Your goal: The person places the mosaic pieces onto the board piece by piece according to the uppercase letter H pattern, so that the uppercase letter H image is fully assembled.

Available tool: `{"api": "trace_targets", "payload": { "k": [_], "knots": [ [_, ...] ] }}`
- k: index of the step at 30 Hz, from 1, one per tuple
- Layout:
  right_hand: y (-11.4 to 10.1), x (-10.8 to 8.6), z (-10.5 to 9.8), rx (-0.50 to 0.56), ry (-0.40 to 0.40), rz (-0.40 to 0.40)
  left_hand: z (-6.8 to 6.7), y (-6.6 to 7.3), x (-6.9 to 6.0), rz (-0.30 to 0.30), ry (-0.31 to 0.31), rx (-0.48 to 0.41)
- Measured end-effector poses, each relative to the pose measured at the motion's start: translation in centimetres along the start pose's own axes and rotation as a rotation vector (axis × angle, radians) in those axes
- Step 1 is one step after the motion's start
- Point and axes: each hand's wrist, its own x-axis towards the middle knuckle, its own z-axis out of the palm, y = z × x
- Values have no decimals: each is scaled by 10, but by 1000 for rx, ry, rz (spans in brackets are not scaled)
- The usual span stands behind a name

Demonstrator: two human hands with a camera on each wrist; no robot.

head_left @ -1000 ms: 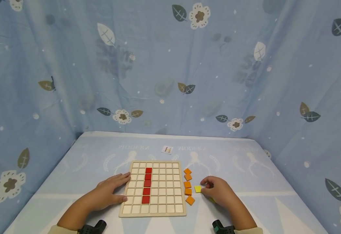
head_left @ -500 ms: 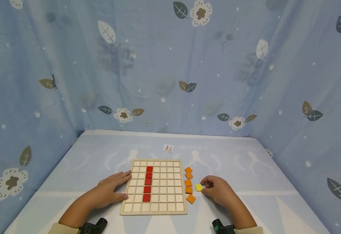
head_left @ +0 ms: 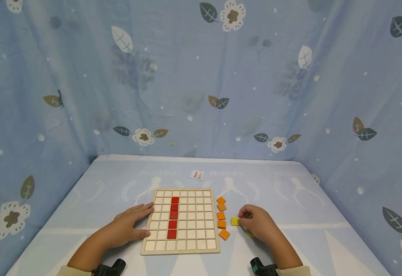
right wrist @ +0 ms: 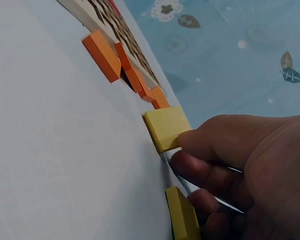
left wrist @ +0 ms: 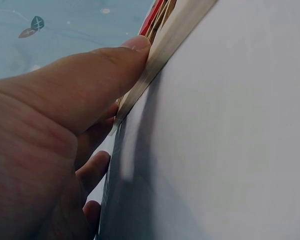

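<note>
A wooden grid board (head_left: 206,246) with pale square cells lies on the table. Several red square tiles (head_left: 173,215) form one column in it. My left hand (head_left: 126,226) rests against the board's left edge, its fingers and thumb extended; in the left wrist view the thumb (left wrist: 115,65) touches the rim. Right of the board, my right hand (head_left: 259,224) pinches a yellow square tile (right wrist: 165,127) at its near edge, the thumb on its top. A second yellow tile (right wrist: 182,215) lies under the same hand, mostly hidden in the head view.
Several orange square tiles (head_left: 221,216) lie in a loose line between the board and my right hand. A small printed card (head_left: 197,175) with coloured marks lies behind the board. Patterned blue curtains (head_left: 194,76) hang around the table's back and sides.
My right fingers have drawn slightly back along the yellow tile, which has shifted a little to the right and looks slightly tilted. The left hand and the board stay in place.
</note>
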Motion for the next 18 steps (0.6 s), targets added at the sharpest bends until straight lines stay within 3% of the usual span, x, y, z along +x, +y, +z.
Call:
{"api": "trace_targets", "payload": {
  "k": [6, 18],
  "knots": [
    [1, 1, 0, 63, 13, 45, -1, 1, -1, 12, -4, -8],
    [1, 3, 1, 128, 33, 93, -2, 3, 0, -24, -8, 0]
  ]
}}
